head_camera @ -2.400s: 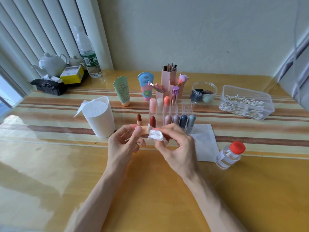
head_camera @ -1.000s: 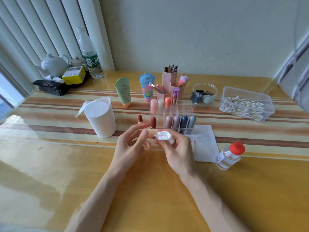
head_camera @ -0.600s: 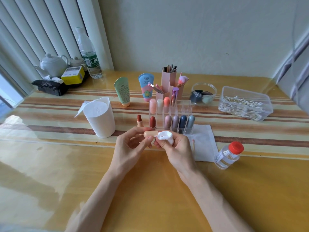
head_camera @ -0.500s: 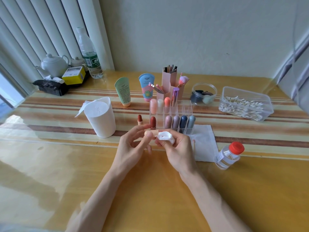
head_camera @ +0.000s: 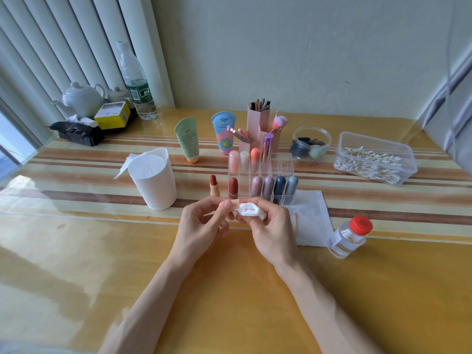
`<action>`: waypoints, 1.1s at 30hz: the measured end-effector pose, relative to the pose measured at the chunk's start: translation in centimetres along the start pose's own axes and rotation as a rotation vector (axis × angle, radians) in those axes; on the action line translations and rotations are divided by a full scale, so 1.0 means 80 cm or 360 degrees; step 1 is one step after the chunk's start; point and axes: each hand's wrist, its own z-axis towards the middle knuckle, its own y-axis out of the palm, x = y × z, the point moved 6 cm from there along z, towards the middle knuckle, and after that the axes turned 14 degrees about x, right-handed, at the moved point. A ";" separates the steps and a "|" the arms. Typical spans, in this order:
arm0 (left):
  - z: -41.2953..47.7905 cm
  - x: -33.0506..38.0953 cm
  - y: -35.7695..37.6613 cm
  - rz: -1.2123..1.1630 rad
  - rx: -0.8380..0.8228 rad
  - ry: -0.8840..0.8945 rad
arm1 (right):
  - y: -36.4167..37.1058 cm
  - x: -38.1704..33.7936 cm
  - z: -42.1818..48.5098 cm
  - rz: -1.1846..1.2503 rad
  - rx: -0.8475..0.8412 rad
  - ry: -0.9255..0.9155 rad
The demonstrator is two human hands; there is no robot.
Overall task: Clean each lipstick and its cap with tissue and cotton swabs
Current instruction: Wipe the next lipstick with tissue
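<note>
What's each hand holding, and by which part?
Left hand pinches the peach lipstick cap by its left end; right hand grips the wadded tissue, bunched over the cap's other end.

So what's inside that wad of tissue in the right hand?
A peach lipstick cap pokes out of the tissue, pinched by the left hand. The right hand curls its fingers round the tissue, so the rest of the cap is hidden.

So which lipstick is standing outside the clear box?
The open reddish-brown lipstick on a peach base. It stands alone on the table, just left of the clear organizer. The other lipsticks in that row stand inside its compartments.
</note>
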 end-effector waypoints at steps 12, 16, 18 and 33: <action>0.000 -0.001 -0.002 0.0008 0.0021 -0.0033 | -0.002 0.009 0.001 0.0013 0.0002 0.0118; 0.001 0.002 -0.001 0.0023 -0.0006 0.0097 | -0.001 0.015 0.001 0.0039 -0.0018 0.0223; 0.002 0.002 -0.001 0.0028 -0.0013 0.0123 | 0.000 0.019 0.000 0.0127 -0.0038 0.0325; -0.001 0.004 -0.006 -0.0074 0.0070 -0.0118 | 0.003 0.021 -0.002 0.0141 -0.0127 0.0285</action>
